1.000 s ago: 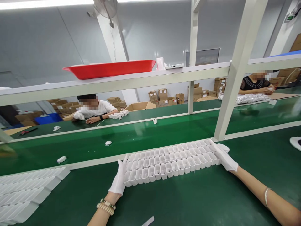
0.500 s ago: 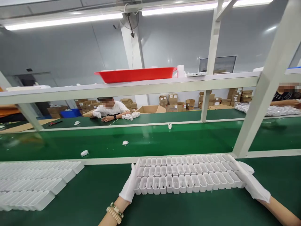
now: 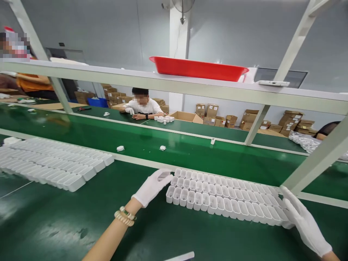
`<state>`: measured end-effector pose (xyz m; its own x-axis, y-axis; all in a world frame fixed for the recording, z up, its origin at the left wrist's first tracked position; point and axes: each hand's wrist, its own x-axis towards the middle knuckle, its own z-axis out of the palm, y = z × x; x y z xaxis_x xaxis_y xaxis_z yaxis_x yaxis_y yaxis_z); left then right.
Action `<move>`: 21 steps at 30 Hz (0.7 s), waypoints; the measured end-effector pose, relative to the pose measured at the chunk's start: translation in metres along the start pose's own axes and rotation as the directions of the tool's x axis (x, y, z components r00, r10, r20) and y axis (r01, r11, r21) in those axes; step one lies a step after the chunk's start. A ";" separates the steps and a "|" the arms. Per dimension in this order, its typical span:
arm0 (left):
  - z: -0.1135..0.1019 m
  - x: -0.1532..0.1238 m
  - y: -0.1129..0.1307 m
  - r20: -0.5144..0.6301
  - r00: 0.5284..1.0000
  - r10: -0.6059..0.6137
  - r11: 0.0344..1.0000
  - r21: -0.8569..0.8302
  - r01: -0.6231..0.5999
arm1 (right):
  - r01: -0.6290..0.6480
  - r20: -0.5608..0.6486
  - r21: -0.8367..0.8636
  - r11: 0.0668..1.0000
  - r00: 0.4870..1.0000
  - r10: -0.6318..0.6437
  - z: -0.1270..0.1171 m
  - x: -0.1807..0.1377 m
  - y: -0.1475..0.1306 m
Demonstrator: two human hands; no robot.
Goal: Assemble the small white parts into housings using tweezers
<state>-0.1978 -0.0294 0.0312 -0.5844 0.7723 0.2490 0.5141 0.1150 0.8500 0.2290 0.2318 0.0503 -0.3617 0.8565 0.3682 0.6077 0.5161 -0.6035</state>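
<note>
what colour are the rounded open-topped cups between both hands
White plastic cups, in the head view.

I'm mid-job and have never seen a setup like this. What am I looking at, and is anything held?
There is no machine here: these are a person's two hands in white gloves. Every picture comes from one camera on that person's head, looking forward and down.

On the green work surface stand three rows of open white cups. The left hand is at their left end, fingers parted; I can't tell whether its fingertips touch. The right hand lies along their right end. Neither appears to grasp anything.

Further left is another block of white containers. Beyond, a red tray sits on a shelf, and a co-worker sits opposite.
</note>
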 end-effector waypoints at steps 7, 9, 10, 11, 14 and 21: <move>-0.018 -0.029 0.003 0.395 0.917 -0.061 0.947 0.312 -0.071 | 0.331 0.205 -0.061 0.942 0.927 -0.313 0.054 0.045 -0.088; -0.012 -0.031 0.002 0.368 0.927 -0.070 0.915 0.394 -0.087 | 0.551 0.374 -0.098 0.829 0.792 -0.482 0.089 0.062 -0.140; -0.008 -0.031 0.003 0.354 0.933 -0.063 0.904 0.417 -0.097 | 0.611 0.459 -0.083 0.788 0.725 -0.514 0.110 0.072 -0.166; -0.004 -0.031 0.003 0.346 0.937 -0.053 0.891 0.440 -0.112 | 0.640 0.513 -0.057 0.767 0.677 -0.527 0.134 0.082 -0.190; -0.003 -0.028 0.006 0.326 0.945 -0.017 0.844 0.511 -0.161 | 0.631 0.586 -0.050 0.774 0.647 -0.489 0.209 0.112 -0.248; -0.179 -0.026 0.002 0.049 0.990 0.132 0.846 0.515 -0.138 | 0.531 0.624 0.013 0.847 0.658 -0.421 0.326 0.150 -0.310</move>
<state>-0.2942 -0.1609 0.1100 -0.4805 0.8102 0.3358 0.8389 0.3128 0.4455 -0.2440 0.2019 0.0621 -0.9355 0.3491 0.0549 0.3138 0.8920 -0.3254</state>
